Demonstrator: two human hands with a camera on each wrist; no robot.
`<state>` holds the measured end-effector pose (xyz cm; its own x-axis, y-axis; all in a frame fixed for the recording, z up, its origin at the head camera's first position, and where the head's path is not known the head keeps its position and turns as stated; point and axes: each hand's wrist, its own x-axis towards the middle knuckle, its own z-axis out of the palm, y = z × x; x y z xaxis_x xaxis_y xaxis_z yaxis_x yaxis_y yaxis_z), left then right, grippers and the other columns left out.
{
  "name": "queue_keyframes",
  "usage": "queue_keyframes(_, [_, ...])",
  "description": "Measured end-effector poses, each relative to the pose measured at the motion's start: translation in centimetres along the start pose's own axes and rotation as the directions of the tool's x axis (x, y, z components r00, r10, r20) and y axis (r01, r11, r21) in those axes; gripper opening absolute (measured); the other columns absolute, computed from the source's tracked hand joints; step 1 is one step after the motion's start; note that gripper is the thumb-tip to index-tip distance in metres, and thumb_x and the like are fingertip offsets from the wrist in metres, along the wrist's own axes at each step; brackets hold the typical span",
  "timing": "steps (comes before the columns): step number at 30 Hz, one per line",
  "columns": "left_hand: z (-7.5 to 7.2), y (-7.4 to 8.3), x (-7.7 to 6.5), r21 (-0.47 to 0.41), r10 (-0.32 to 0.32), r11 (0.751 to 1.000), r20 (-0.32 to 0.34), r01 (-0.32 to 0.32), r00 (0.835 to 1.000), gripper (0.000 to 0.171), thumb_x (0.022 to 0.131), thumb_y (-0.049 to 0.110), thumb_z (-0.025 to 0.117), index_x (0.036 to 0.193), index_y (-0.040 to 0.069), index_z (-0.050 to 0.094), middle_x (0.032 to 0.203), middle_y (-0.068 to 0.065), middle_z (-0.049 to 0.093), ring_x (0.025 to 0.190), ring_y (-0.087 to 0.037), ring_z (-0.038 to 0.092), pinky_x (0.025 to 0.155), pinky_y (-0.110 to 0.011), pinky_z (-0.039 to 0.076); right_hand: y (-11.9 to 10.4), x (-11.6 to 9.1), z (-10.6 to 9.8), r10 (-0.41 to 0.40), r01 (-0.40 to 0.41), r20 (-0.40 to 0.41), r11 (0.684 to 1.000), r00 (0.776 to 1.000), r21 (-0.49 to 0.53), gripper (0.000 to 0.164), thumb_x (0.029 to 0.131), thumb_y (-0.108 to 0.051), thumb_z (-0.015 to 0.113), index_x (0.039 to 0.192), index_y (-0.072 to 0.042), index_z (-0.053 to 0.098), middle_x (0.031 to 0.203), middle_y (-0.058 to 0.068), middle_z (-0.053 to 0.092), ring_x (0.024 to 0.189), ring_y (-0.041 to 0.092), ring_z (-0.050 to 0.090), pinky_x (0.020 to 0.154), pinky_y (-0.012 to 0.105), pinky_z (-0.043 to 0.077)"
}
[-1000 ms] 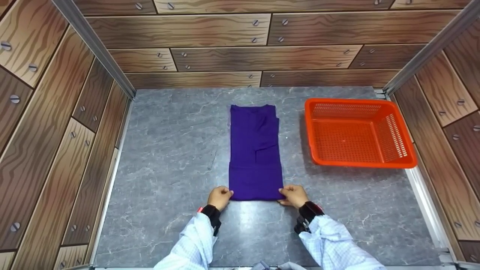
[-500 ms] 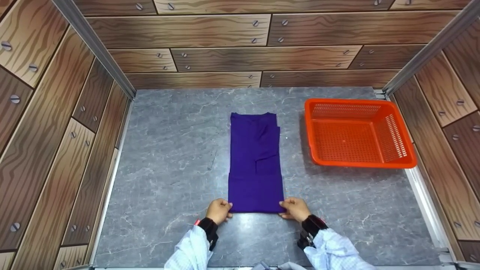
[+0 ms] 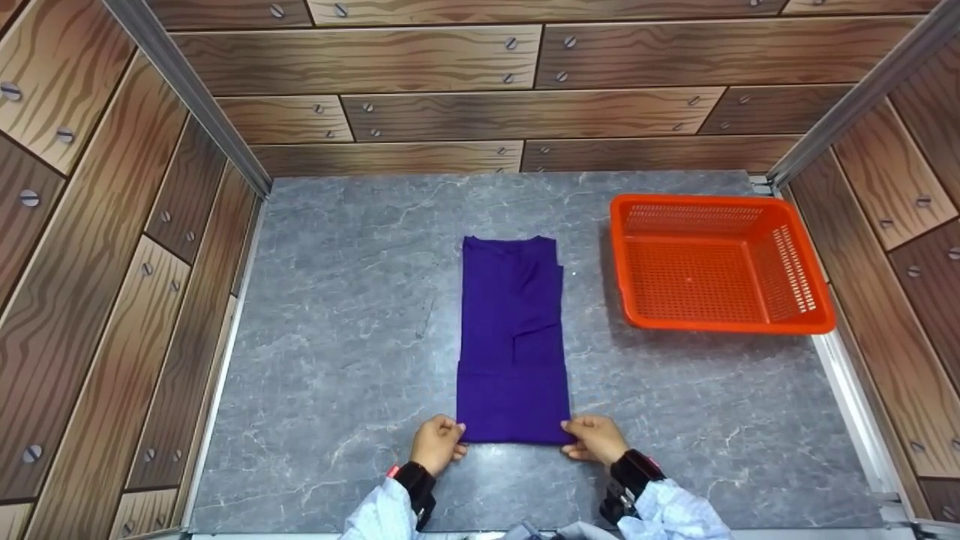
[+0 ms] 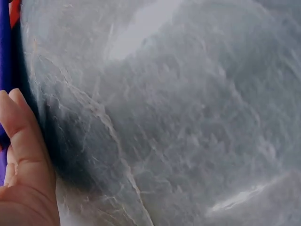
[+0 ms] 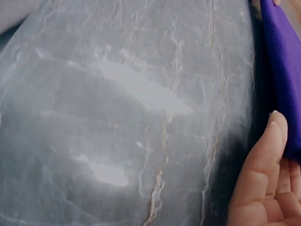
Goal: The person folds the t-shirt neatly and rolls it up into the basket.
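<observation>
A purple garment (image 3: 512, 337), folded into a long strip, lies lengthwise on the grey tabletop with its near end turned up over itself. My left hand (image 3: 437, 442) pinches its near left corner between thumb and fingers. At the near right corner, my right hand (image 3: 596, 437) does the same. The left wrist view shows only part of the left hand (image 4: 26, 160) at the edge, with a sliver of purple cloth (image 4: 4, 70) beside it. In the right wrist view, the garment's edge (image 5: 284, 80) runs past the right hand (image 5: 268, 183).
An orange plastic basket (image 3: 690, 285) with perforated sides stands at the right of the grey marbled tabletop (image 3: 337, 337). Wood-patterned walls (image 3: 435, 60) enclose the left, back and right sides, with metal frame posts (image 3: 202, 105) at the corners.
Both hands have drawn the folded purple garment toward the front edge, and its far end has slid nearer with them. The hands keep their hold on its near corners. The basket stays put.
</observation>
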<state>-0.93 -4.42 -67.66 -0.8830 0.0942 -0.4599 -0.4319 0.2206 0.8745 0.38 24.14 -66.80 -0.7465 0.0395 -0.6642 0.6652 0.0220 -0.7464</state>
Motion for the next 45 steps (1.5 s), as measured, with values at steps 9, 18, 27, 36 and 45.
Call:
queue_keyframes(9, [-0.6, 0.6, -0.8, -0.134, 0.066, 0.989, 0.033, -0.061, 0.997, 0.018, 0.089, 0.008, 0.057, 0.092, -0.01, 0.052, 0.074, -0.026, 0.064, 0.057, -0.023, 0.064, 0.056, -0.038, 0.055, -0.5, -1.3, 0.0, -0.046, 0.046, -0.02, 0.998, 0.999, 0.044, 0.018, 0.085, -0.018, 0.064, 0.084, 0.001, 0.062, 0.065, 0.004, 0.062, 0.055, 0.013, 0.063, 0.054, 0.023, 0.053])
queue_keyframes(18, [-1.4, 5.2, -1.5, -0.203, 0.128, 0.972, 0.025, -0.12, 0.992, 0.023, 0.088, 0.004, 0.058, 0.102, -0.011, 0.049, 0.073, -0.03, 0.062, 0.057, -0.023, 0.063, 0.058, -0.043, 0.054, -2.3, -1.0, 0.1, -0.094, 0.1, -0.103, 0.993, 0.99, 0.055, 0.023, 0.084, -0.018, 0.065, 0.087, 0.004, 0.061, 0.069, 0.003, 0.057, 0.055, 0.013, 0.058, 0.052, 0.024, 0.051])
queue_keyframes(27, [-2.1, 7.6, -0.1, -0.152, 0.2, 0.969, 0.007, -0.197, 0.98, 0.019, 0.09, 0.005, 0.055, 0.1, -0.009, 0.063, 0.092, -0.024, 0.067, 0.071, -0.036, 0.065, 0.064, -0.043, 0.054, -3.9, 0.0, -0.3, -0.314, 0.302, -0.14, 0.948, 0.939, -0.096, 0.024, 0.084, -0.021, 0.066, 0.087, 0.003, 0.066, 0.12, 0.011, 0.058, 0.098, 0.017, 0.058, 0.073, 0.029, 0.051])
queue_keyframes(36, [-2.6, 9.3, 1.1, -0.099, 0.252, 0.963, -0.016, -0.252, 0.968, 0.023, 0.09, 0.0, 0.047, 0.104, -0.004, 0.065, 0.07, -0.008, 0.056, 0.065, -0.021, 0.057, 0.067, -0.039, 0.053, -6.1, 0.1, -0.9, -0.462, 0.461, 0.009, 0.884, 0.887, -0.077, 0.024, 0.088, -0.014, 0.06, 0.09, 0.009, 0.065, 0.129, 0.012, 0.055, 0.127, 0.025, 0.044, 0.095, 0.013, 0.035])
queue_keyframes(45, [-2.3, 7.3, 4.4, 0.072, 0.392, 0.918, -0.027, -0.389, 0.92, 0.032, 0.078, -0.005, 0.055, 0.106, 0.007, 0.066, 0.096, -0.015, 0.057, 0.079, -0.018, 0.053, 0.066, -0.022, 0.044, -8.1, 0.1, -0.5, -0.477, 0.475, 0.002, 0.876, 0.879, -0.087, 0.022, 0.09, -0.01, 0.057, 0.096, 0.01, 0.065, 0.119, 0.015, 0.061, 0.12, 0.023, 0.05, 0.095, 0.014, 0.035])
